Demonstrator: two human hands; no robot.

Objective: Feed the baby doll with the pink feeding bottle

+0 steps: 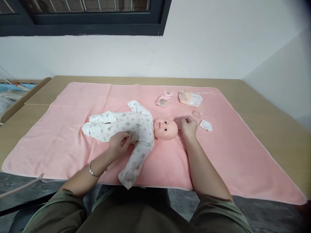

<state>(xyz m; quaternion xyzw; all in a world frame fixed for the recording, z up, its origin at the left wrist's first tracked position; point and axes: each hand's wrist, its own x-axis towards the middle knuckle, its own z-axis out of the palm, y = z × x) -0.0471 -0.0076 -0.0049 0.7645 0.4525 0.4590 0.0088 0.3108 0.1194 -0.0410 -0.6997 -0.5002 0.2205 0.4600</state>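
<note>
A baby doll [166, 128] lies on its back on a pink blanket [230, 152], its head to the right and its feet to the left. It wears a white patterned romper [126, 122]; one sleeve stretches toward me. My left hand [119, 144], with a silver bangle on the wrist, is at the near side of the romper's waist, its fingers curled together. Just right of the doll's head, my right hand [189, 127] has thumb and fingers pinched. What either hand grips, if anything, is too small or hidden to make out.
Behind the doll stands a pink-handled baby bottle [165, 99]. To its right are a clear plastic packet [190, 98], a small clear piece [197, 114] and a folded white cloth [206, 125]. A wooden table [262, 113] carries the blanket; a white wall is behind.
</note>
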